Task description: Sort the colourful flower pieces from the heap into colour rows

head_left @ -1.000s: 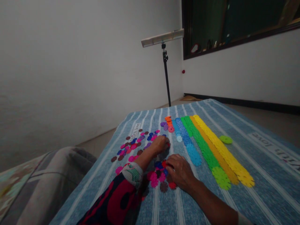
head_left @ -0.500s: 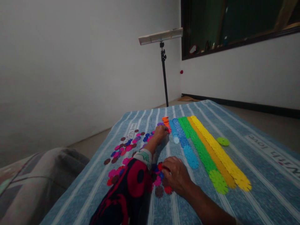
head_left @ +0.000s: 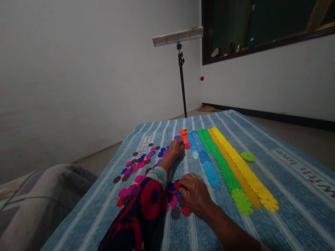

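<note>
Left hand lies at the near end of the orange row, whose long axis runs near-to-far; grip cannot be told. Right hand pinches a red disc.

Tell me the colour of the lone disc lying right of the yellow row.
The lone disc is lime green, seen in the head view.

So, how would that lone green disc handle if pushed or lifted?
The green disc looks thin and flat, so probably light and stiff. Lying flat on the striped cloth, it would likely slide, not roll, and may be fiddly to pinch up.
</note>
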Demonstrator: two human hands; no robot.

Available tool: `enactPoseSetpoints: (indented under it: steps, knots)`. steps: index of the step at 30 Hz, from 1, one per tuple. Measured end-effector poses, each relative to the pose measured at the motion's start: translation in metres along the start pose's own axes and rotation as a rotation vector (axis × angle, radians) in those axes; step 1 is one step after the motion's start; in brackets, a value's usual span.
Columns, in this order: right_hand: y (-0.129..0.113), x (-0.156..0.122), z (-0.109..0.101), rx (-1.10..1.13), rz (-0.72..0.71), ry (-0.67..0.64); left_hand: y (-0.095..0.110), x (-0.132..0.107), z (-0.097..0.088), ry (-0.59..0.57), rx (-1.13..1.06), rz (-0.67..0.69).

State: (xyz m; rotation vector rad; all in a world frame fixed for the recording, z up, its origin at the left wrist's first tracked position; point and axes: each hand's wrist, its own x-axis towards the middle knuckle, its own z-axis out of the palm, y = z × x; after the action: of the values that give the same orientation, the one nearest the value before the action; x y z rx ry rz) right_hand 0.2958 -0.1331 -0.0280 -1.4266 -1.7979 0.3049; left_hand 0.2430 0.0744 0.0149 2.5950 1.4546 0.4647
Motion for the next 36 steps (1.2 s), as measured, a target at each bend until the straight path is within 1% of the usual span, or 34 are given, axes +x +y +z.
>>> enactPoseSetpoints:
  steps: [4, 8, 11, 14, 17, 20, 21, 24, 26, 29, 32, 36]
  knots:
    - [0.001, -0.001, 0.001, -0.006, -0.003, -0.008, -0.014, -0.014, -0.010, 0.027, -0.030, -0.031]
    - [0.004, -0.003, -0.001, -0.018, -0.010, -0.024, -0.033, -0.043, -0.033, 0.034, -0.083, -0.054]
    - [0.007, -0.005, -0.001, -0.010, -0.023, -0.027, -0.056, -0.076, -0.054, 0.017, -0.108, -0.089]
    - [0.012, -0.006, -0.001, -0.010, -0.038, -0.044, -0.084, -0.115, -0.071, 0.018, -0.168, -0.173]
    - [0.016, -0.007, -0.001, -0.002, -0.055, -0.061, -0.111, -0.152, -0.079, 0.047, -0.287, -0.295]
    - [0.018, -0.009, -0.002, 0.002, -0.060, -0.069, -0.127, -0.180, -0.081, 0.073, -0.433, -0.380]
    - [0.019, -0.009, -0.002, -0.002, -0.061, -0.072, -0.129, -0.187, -0.081, 0.062, -0.474, -0.394]
    - [0.022, -0.010, -0.003, -0.014, -0.073, -0.079, -0.132, -0.199, -0.084, -0.025, -0.532, -0.402]
    - [0.024, -0.011, -0.004, -0.015, -0.081, -0.089, -0.133, -0.204, -0.087, -0.066, -0.525, -0.410]
    - [0.027, -0.013, -0.005, -0.008, -0.084, -0.105, -0.134, -0.209, -0.090, -0.091, -0.495, -0.469]
    - [0.028, -0.014, -0.006, -0.005, -0.088, -0.099, -0.134, -0.213, -0.090, -0.149, -0.536, -0.512]
    - [0.028, -0.014, -0.008, -0.007, -0.093, -0.092, -0.132, -0.216, -0.091, -0.225, -0.599, -0.437]
